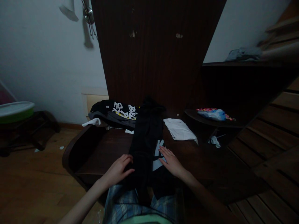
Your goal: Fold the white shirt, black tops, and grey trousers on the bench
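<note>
A long black garment [146, 140], which looks like a pair of trousers folded lengthwise, stretches across the dark wooden tabletop [105, 152] towards me. Its near end hangs over the front edge above my lap, and a pale grey print [157, 165] shows on its right side. At the garment's left edge is my left hand [120, 169], thumb apart from the bent fingers and nothing visible between them. My right hand [171, 160] lies flat over the print with its fingers stretched out.
Dark folded clothes with white lettering [123, 112] lie at the back left. A folded white cloth [179, 129] rests right of the garment. Further right, a corner shelf [198, 118] holds a colourful packet [213, 114]. A tall dark panel [149, 53] rises behind.
</note>
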Demonstrator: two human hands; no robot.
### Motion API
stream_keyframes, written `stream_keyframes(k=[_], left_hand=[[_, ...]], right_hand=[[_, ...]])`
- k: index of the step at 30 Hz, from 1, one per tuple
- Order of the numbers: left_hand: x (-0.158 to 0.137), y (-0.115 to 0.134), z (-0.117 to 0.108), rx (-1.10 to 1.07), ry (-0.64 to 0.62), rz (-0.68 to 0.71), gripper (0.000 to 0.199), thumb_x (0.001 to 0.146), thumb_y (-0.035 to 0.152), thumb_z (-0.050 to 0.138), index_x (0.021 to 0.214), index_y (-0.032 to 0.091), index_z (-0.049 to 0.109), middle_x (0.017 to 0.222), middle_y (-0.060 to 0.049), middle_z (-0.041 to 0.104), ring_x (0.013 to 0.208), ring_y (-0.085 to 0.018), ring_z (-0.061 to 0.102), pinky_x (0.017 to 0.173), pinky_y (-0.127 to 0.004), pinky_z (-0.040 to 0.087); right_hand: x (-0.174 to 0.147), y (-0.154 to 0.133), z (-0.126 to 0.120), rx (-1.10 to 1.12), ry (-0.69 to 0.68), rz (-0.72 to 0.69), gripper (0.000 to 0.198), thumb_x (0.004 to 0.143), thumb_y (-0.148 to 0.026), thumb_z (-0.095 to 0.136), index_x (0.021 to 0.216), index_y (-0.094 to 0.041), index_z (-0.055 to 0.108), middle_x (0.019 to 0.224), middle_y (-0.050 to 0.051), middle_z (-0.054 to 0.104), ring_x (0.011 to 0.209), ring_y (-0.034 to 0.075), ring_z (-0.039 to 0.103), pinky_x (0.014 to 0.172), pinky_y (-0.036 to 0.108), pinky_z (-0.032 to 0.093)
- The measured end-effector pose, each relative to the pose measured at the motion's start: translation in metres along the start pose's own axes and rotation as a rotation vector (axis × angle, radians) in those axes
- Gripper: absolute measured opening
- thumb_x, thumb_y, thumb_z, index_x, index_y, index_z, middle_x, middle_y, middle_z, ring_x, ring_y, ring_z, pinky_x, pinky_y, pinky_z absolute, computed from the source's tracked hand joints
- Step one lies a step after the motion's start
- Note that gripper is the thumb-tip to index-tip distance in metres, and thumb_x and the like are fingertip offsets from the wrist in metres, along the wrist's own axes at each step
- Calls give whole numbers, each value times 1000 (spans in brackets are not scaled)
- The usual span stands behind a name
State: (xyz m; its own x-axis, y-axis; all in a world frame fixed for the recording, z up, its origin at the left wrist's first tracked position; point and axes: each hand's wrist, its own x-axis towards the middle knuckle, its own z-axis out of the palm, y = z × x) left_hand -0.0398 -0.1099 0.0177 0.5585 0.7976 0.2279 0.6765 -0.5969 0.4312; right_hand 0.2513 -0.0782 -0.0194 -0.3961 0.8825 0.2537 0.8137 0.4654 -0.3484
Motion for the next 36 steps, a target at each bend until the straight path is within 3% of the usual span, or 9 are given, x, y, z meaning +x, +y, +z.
stream_keyframes(k=[5,10,17,20,25,28,30,33,36], left_hand=[[-14,-3,7,-39,-46,27,43,76,45,54,112,23,50,126,-9,45,118,-25,38,98,-42,33],[-7,-2,5,-91,-33,13,35,79,41,50,110,24,54,123,-8,49,116,-24,42,97,-41,34],[3,1,6,-181,88,-55,24,83,36,45,96,22,59,107,-6,59,103,-19,51,92,-36,38],[1,0,3,-230,93,-67,26,84,37,42,94,22,60,108,-6,59,103,-19,51,93,-36,38],[-18,7,16,-279,154,9,53,81,54,35,122,22,44,125,-10,48,117,-25,40,99,-42,30],[-27,27,38,-264,233,23,79,70,62,48,133,19,29,135,-13,37,123,-31,32,101,-46,28],[-25,41,48,-258,293,-78,72,70,55,54,129,18,35,130,-12,43,120,-31,37,99,-45,32],[-12,55,44,-352,405,-247,45,82,40,40,120,17,47,119,-10,54,112,-26,48,95,-42,39],[0,58,24,-457,441,-218,41,83,26,32,119,16,49,121,-7,53,114,-21,47,99,-38,36]], right_hand=[[1,3,0,46,24,2,43,83,-36,41,121,-17,47,133,12,41,123,22,35,102,45,28],[9,-16,-19,179,100,-113,32,78,-23,49,109,-20,55,123,11,50,117,22,42,97,44,34],[12,-80,-42,159,-275,-556,30,69,-22,63,99,-25,60,121,4,52,118,21,38,99,39,31],[8,-91,-40,56,-295,-622,17,71,-15,61,85,-24,63,116,3,55,113,20,42,96,35,33],[15,-95,-42,9,-133,-541,13,79,-16,51,88,-20,60,96,4,58,93,17,49,79,32,42],[23,-105,-46,12,-8,-531,16,83,-19,46,92,-19,59,89,6,57,84,16,49,72,30,43],[27,-115,-47,39,61,-564,18,85,-19,43,92,-18,59,86,6,58,81,16,50,71,29,43],[29,-124,-48,153,144,-567,18,85,-20,43,92,-18,59,86,6,58,81,16,51,72,29,43],[35,-113,-52,367,268,-293,18,85,-27,43,93,-19,57,89,6,58,82,15,54,73,29,44]])
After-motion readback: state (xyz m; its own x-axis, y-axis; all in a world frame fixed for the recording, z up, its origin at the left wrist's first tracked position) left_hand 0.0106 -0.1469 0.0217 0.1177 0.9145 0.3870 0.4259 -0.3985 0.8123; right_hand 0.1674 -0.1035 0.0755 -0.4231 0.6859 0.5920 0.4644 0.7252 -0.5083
